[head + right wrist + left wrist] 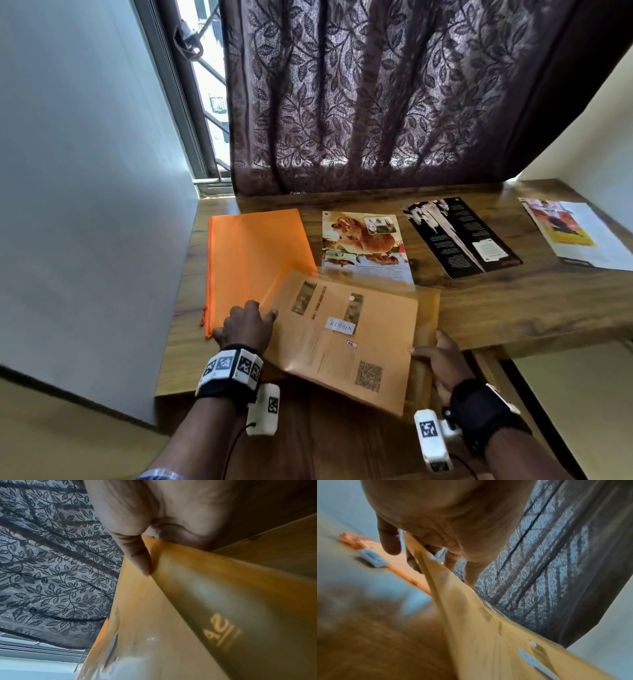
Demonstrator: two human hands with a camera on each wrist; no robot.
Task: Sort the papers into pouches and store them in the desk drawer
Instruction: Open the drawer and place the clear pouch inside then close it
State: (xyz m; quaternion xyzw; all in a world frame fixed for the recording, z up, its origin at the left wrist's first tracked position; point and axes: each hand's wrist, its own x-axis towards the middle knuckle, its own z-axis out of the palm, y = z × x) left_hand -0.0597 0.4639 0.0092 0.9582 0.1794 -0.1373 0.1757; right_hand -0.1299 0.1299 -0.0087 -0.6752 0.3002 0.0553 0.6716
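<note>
While both of your hands hold the translucent amber pouch (346,339) at the near edge of the wooden desk (513,308), it sits tilted, its near corner hanging out past the desk edge. Your left hand (248,325) grips the pouch's left edge, thumb on top and fingers (412,561) curled under it in the left wrist view. Your right hand (440,359) pinches the right edge, the thumb pressed on the upper face and the other fingers hidden beneath. A white label (339,325) reading KITCHEN is stuck on the pouch's front, a small white snap button (351,298) sits just beyond it, and a printed sheet with a QR code (368,376) shows through the plastic. To the far left, partly under the amber pouch, lies a bright orange zip pouch (253,253) flat on the desk, with its pale zipper pull (372,558) near your left fingers. Just right of that lies a food photo page (364,245), its near edge tucked behind the amber pouch. Farther right lies a black leaflet (460,236), and at the far right a white sheet with a yellow and red picture (575,233). A brown leaf-patterned curtain (376,96) hangs behind the desk.
</note>
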